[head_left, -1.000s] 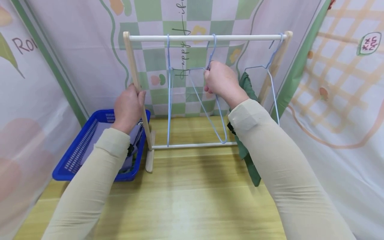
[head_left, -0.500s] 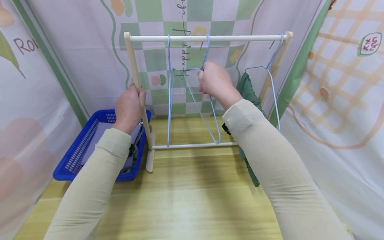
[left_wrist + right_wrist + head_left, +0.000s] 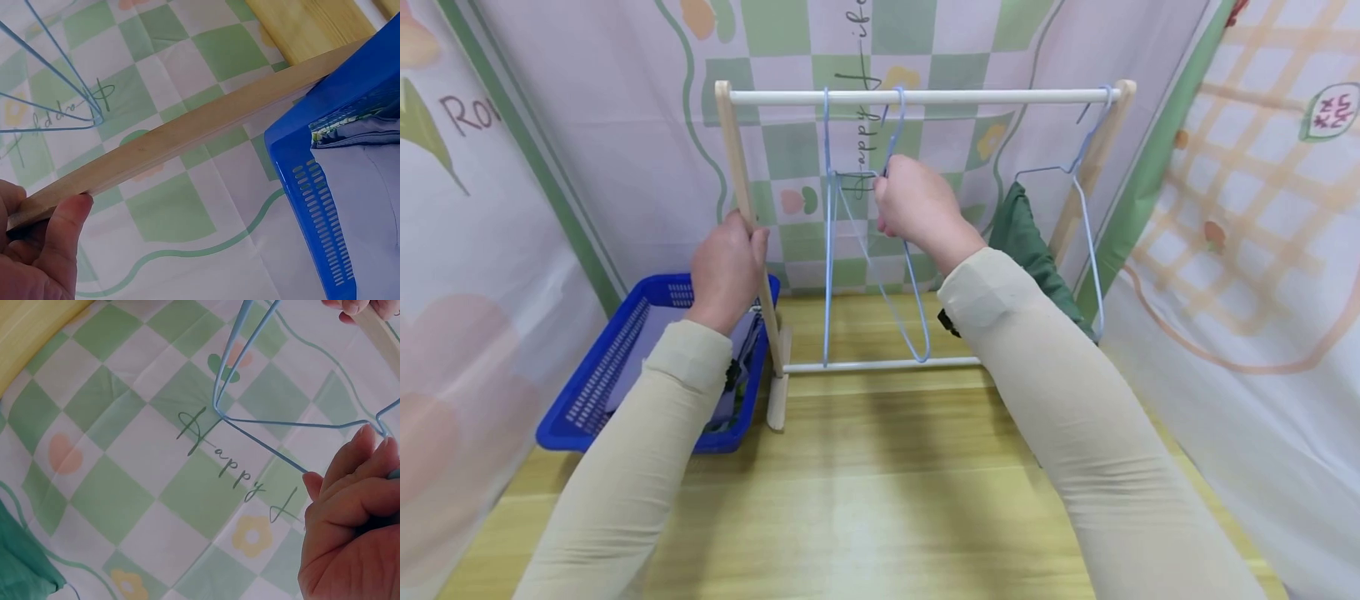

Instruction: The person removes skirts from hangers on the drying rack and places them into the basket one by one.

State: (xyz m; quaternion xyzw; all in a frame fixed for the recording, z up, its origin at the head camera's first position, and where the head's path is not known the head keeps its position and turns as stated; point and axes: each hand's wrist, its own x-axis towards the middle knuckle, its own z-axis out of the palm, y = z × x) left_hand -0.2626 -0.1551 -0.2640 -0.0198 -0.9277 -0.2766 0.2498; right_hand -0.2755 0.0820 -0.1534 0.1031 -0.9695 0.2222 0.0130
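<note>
My left hand (image 3: 726,271) grips the left wooden post (image 3: 737,158) of a small clothes rack, thumb on its near side in the left wrist view. With my right hand (image 3: 921,200) I pinch a light blue wire clothes hanger (image 3: 898,121) just below its hook, which loops over the rack's white top rail (image 3: 1000,97). To its left hangs another blue hanger (image 3: 828,250), seen nearly edge-on, with no garment on it. A third hanger (image 3: 1084,154) at the right end carries a green garment (image 3: 1028,242), partly hidden by my right sleeve.
At the left, a blue plastic basket (image 3: 568,437) with folded lilac and dark cloth stands beside the rack's foot (image 3: 777,404). A white lower rail (image 3: 865,365) crosses above the wooden table (image 3: 850,500). Printed curtains enclose the back and sides.
My right hand has slid the pinched hanger leftward along the top rail, closer to the left hanger. My left hand keeps its grip on the post.
</note>
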